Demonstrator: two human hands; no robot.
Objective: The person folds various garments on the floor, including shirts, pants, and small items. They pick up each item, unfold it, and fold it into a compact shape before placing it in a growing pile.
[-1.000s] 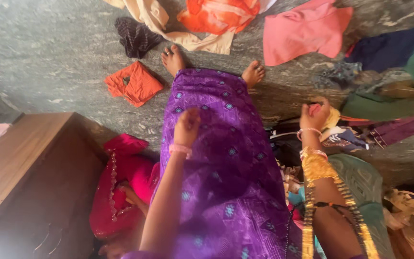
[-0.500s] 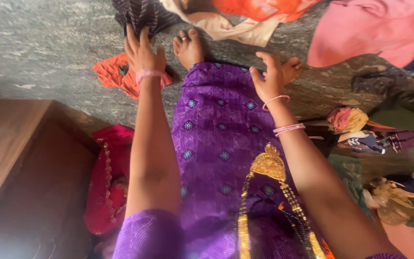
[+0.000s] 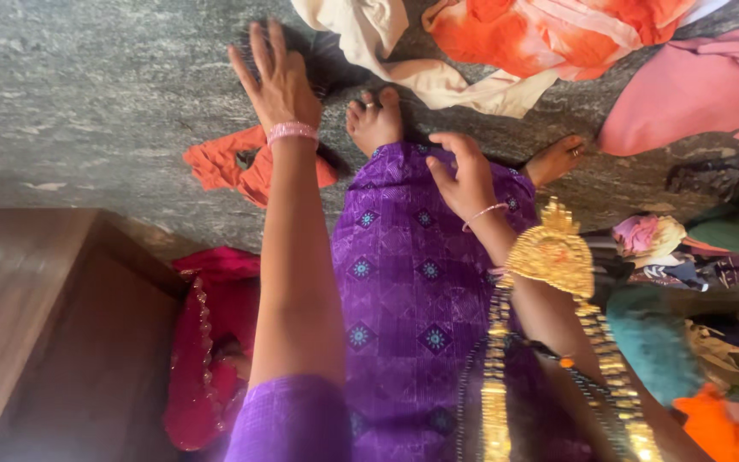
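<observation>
My left hand (image 3: 277, 79) is stretched out flat over the floor, fingers spread wide and holding nothing. Its fingertips lie over a dark striped piece of cloth (image 3: 327, 64) on the grey stone floor (image 3: 87, 94), though I cannot tell whether they actually touch it. A pink bangle sits on that wrist. My right hand (image 3: 464, 175) is loosely open too, fingers curled a little, gripping nothing; it hovers over the hem of my purple patterned garment (image 3: 404, 282), close to my feet.

Just below my left wrist, a crumpled orange cloth (image 3: 224, 162) lies on the floor, partly hidden by my forearm. My two bare feet (image 3: 375, 120) poke out from the purple hem, the left one just beside the dark cloth. A long gold necklace with a broad pendant (image 3: 553, 252) hangs down in front of my right forearm.

Beyond my feet, a cream-coloured garment (image 3: 421, 68) trails across the floor, with an orange and white printed cloth (image 3: 549, 34) lying against it and a pink garment (image 3: 703, 94) further to the right. On my right is a jumbled heap of mixed clothes (image 3: 686, 248) in green, pink and dark colours. On my left, a red embroidered cloth (image 3: 207, 342) lies bunched against a brown wooden piece of furniture (image 3: 44, 325).
</observation>
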